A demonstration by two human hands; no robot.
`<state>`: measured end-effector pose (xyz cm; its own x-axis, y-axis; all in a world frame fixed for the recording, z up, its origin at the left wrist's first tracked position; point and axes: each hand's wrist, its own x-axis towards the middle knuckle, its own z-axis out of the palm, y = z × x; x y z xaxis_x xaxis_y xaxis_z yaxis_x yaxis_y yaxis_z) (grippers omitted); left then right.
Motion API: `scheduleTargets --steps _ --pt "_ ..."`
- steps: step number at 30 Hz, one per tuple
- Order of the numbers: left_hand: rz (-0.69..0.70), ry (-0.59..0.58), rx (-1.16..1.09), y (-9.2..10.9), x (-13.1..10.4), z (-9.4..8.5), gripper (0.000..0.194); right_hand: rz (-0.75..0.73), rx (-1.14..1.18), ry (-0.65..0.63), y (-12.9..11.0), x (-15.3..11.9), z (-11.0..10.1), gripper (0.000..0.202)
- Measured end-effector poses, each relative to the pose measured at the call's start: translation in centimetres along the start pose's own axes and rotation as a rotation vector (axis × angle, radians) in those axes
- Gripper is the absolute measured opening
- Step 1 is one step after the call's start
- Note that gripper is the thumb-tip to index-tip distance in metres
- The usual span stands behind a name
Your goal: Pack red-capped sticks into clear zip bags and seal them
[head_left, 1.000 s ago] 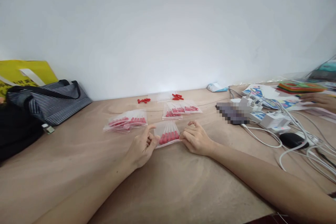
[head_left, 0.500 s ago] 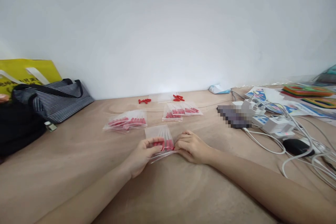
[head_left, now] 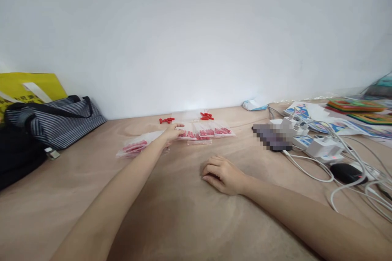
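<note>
My left hand (head_left: 174, 132) reaches forward over the table, its thumb and fingers closed on the left edge of a clear zip bag (head_left: 187, 134) with red pieces inside. That bag lies beside and partly against other zip bags (head_left: 223, 129) of red pieces. Under my left forearm and wrist, another pile of such bags (head_left: 134, 146) is partly hidden. My right hand (head_left: 225, 174) rests on the bare table nearer to me, fingers loosely curled, thumb apart, with nothing visible in it.
Loose red pieces (head_left: 167, 120) lie near the wall, with more red pieces (head_left: 207, 116) on clear plastic. At right are a phone (head_left: 271, 136), white chargers (head_left: 323, 149), tangled cables and a black mouse (head_left: 347, 172). A striped bag (head_left: 65, 120) stands at left.
My left hand has moved forward and carried the bag from in front of me to the far bags. My right hand has let go of it and stays in about the same place.
</note>
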<state>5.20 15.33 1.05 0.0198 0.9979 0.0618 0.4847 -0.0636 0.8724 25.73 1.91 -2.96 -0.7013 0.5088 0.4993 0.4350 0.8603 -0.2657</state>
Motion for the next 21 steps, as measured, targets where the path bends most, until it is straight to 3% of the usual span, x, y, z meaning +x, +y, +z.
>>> scheduleTargets --steps 4,7,11,13,16,18,21 --pt "0.051 0.078 0.218 -0.5 0.7 0.1 0.034 0.005 0.014 -0.008 0.0 0.1 -0.1 0.006" --pt "0.167 0.140 0.356 -0.5 -0.4 -1.3 0.032 0.013 0.015 -0.019 0.0 0.1 -0.2 0.007" --pt "0.314 0.170 0.494 -1.4 -3.8 -5.3 0.018 0.028 0.019 -0.027 -0.1 0.0 -0.2 0.008" --pt "0.487 0.173 0.731 -2.6 -5.8 -7.6 0.028 0.035 0.013 -0.026 -0.1 0.0 -0.2 0.008" --pt "0.613 0.239 0.939 -4.7 -8.0 -10.7 0.043 0.046 0.009 -0.027 -0.1 0.0 -0.2 0.008" --pt "0.600 0.251 0.970 -5.8 -8.7 -12.0 0.047 0.051 0.011 -0.027 -0.1 0.0 -0.2 0.009" --pt "0.468 0.199 0.894 -6.9 -8.8 -13.0 0.053 0.058 0.000 -0.025 -0.1 -0.1 -0.2 0.009"
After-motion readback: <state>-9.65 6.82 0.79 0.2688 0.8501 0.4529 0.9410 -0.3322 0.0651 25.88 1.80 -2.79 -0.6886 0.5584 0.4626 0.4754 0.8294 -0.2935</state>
